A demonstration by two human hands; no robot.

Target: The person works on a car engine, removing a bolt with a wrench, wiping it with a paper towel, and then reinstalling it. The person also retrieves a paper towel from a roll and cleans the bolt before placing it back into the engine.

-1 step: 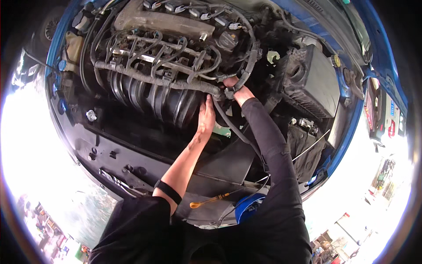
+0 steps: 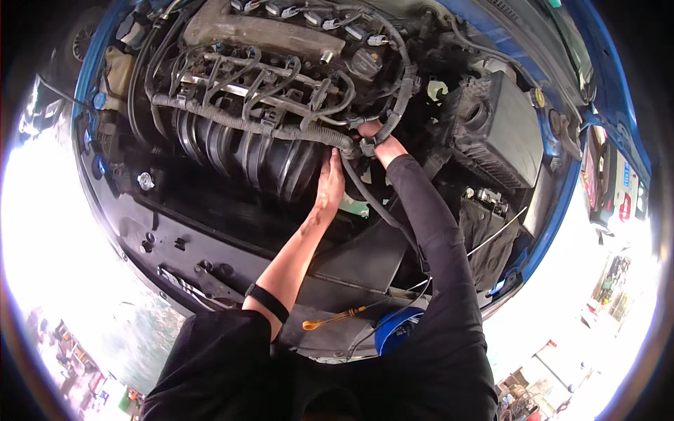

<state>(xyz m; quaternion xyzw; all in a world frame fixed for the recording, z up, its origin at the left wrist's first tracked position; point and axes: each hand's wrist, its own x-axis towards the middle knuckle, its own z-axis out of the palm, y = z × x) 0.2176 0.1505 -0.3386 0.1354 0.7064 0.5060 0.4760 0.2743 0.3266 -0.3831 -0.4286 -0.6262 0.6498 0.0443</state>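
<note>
Head view: we look down into the engine bay of a blue car. The left hand (image 2: 330, 186) is bare, its fingers straight and close together, lying by the right end of the thick black pipes (image 2: 256, 165); the fingertips reach up to the ribbed hose (image 2: 309, 135). We cannot tell whether they press on anything. The right hand (image 2: 368, 129) goes in behind the upright bend of the hose, beside a black clip (image 2: 366, 146); its fingers are hidden, so we cannot tell whether they are spread or pinching.

Position of hose: across the front of the engine, above the black pipes, then curving upward right of centre. A thin cable (image 2: 372, 200) runs down from it, between the forearms.

Surroundings: we record a black box (image 2: 512, 133) with a round opening at right, a silver cap (image 2: 145, 181) at left, and an orange-handled dipstick (image 2: 316, 325) lying on the dark front panel (image 2: 319, 314), near the left forearm.
</note>
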